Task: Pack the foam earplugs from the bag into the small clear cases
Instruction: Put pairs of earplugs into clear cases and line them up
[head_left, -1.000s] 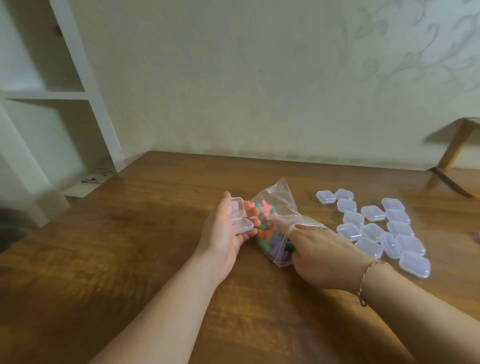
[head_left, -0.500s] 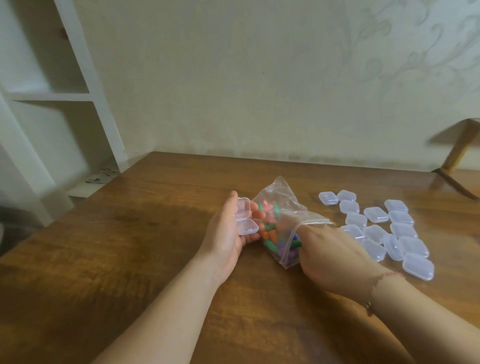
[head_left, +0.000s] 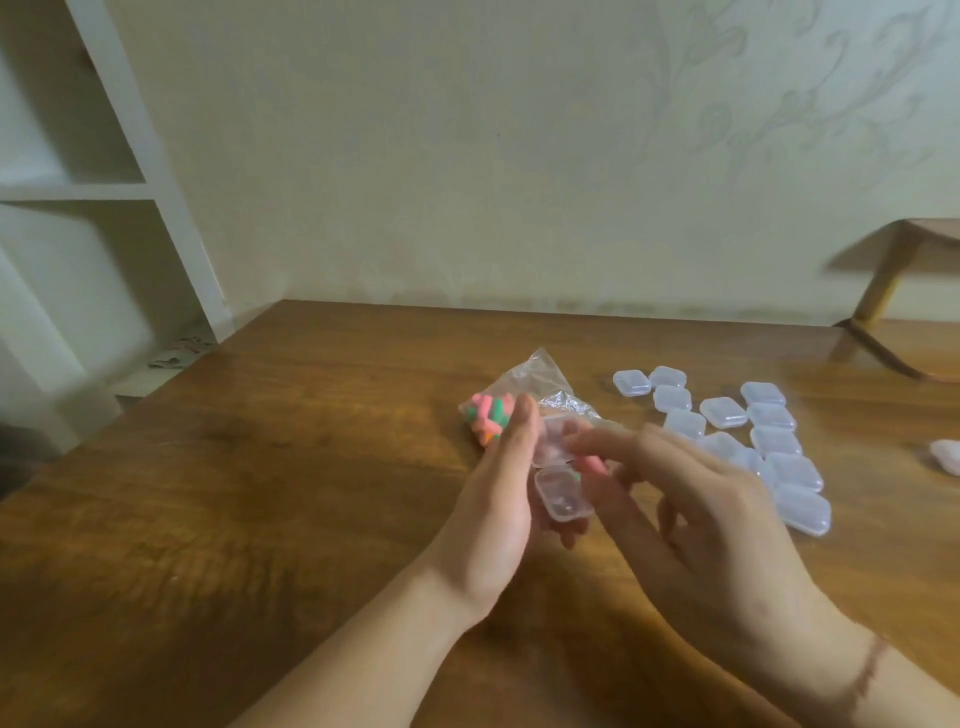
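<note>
My left hand (head_left: 493, 499) holds a small clear case (head_left: 558, 480) with its lid swung open, raised above the table. My right hand (head_left: 685, 499) is just right of the case, blurred by motion, its fingertips pinching a pink earplug (head_left: 591, 464) at the case's edge. Behind both hands the clear plastic bag (head_left: 540, 384) lies on the wooden table (head_left: 260, 493), with pink, green and orange earplugs (head_left: 488, 415) bunched at its left end. A group of several shut clear cases (head_left: 769, 441) lies to the right of the bag.
A white shelf unit (head_left: 93, 182) stands off the table's left side. A wooden stand (head_left: 883, 280) rises at the far right against the wall. A pale pinkish object (head_left: 948, 454) lies at the right edge of the table.
My right hand has come out of the bag with a pink earplug and moved to the open case. My left hand has lifted the case nearer to me. The bag has slumped flatter.
</note>
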